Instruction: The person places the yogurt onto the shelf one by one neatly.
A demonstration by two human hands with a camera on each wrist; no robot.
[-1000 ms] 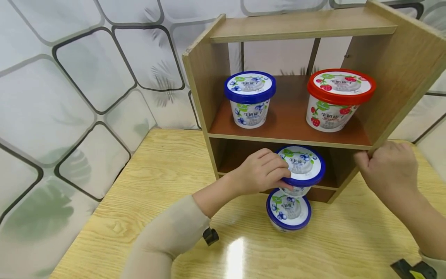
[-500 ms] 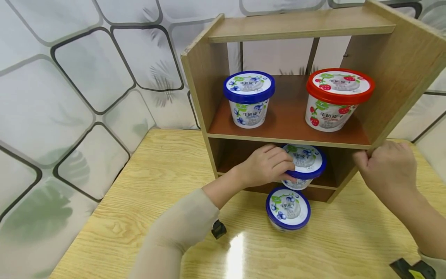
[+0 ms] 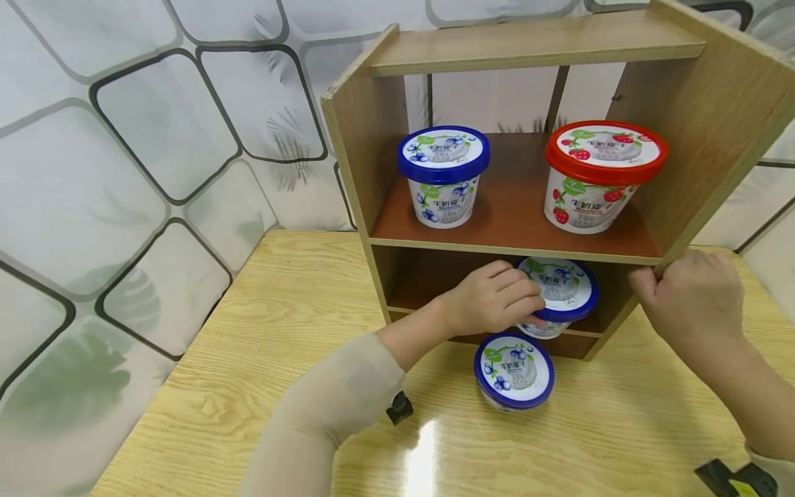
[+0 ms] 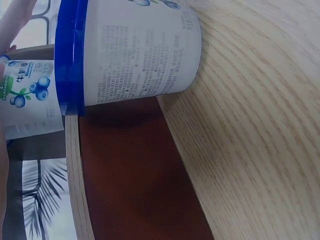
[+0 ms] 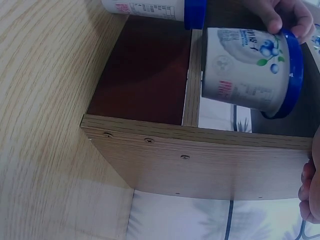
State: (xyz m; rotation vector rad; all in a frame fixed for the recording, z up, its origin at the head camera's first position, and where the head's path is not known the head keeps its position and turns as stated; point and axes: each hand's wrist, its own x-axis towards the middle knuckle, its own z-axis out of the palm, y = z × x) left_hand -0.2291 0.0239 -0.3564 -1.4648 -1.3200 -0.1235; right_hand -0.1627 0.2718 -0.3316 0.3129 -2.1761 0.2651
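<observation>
My left hand (image 3: 491,300) pinches a white tub with a blue lid and blueberry pictures (image 3: 562,286) by its left side. It is upright at the mouth of the lower compartment, above the bottom ledge; in the right wrist view the tub (image 5: 245,75) shows my fingertips at its lid. Below it on the table stands a second blueberry tub (image 3: 514,371), large in the left wrist view (image 4: 140,55). My right hand (image 3: 698,304) grips the right side panel of the wooden shelf (image 3: 540,50), its fingers (image 5: 306,192) along the outer face.
On the upper board stand a blue-lidded blueberry tub (image 3: 444,179) at left and a red-lidded strawberry tub (image 3: 599,183) at right. The wooden table (image 3: 248,331) extends left and forward. A patterned cloth (image 3: 124,159) hangs behind.
My left hand has moved the held tub to the right and slightly up, toward the lower compartment. My right hand and the other tubs stay put.
</observation>
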